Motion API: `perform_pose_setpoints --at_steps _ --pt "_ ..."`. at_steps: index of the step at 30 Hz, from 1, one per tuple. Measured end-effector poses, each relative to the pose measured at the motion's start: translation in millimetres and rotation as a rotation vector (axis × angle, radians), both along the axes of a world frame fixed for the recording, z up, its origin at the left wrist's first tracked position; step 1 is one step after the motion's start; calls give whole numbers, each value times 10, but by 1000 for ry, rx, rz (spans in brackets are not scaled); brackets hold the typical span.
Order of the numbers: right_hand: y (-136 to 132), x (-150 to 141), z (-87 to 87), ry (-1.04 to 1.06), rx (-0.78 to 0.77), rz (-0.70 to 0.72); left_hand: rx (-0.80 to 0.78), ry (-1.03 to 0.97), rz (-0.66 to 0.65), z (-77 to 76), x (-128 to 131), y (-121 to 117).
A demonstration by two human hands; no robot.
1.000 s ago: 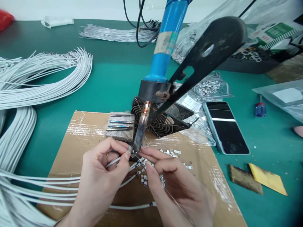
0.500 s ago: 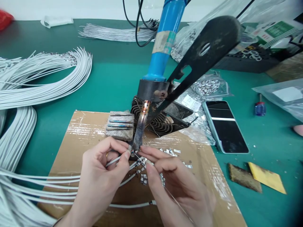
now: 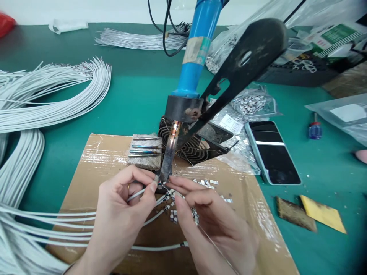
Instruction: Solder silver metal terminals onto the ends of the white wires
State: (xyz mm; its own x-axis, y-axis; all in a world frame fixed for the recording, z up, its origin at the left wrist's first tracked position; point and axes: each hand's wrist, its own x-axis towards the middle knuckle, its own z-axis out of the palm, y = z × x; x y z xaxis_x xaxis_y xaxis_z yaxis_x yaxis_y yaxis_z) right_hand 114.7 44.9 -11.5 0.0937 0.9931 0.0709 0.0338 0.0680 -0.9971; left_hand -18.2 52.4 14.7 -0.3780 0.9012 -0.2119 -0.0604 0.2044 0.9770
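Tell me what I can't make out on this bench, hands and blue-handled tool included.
In the head view:
Thin white round cable: the stretch pinched by the left hand is hidden by its fingers.
Thin silvery metal wire in the right hand: its lower end is cut off by the bottom edge.
Blue cylindrical handle: its upper end is cut off by the top edge.
White rectangular paper label: its print is too small to read.
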Motion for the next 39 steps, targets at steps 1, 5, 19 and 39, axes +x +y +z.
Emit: perform_pose_setpoints --at_steps 1,5,19,39 --pt "1 3 -1 2 1 2 -1 0 -1 3 -1 -4" --pt "8 22 -10 -8 6 25 0 19 4 -12 -6 -19" --pt "-8 18 -14 -9 -29 -5 -7 -11 -9 -85 2 -54" --pt "-13 0 14 -18 -42 -47 -17 8 -17 -17 -7 -34"
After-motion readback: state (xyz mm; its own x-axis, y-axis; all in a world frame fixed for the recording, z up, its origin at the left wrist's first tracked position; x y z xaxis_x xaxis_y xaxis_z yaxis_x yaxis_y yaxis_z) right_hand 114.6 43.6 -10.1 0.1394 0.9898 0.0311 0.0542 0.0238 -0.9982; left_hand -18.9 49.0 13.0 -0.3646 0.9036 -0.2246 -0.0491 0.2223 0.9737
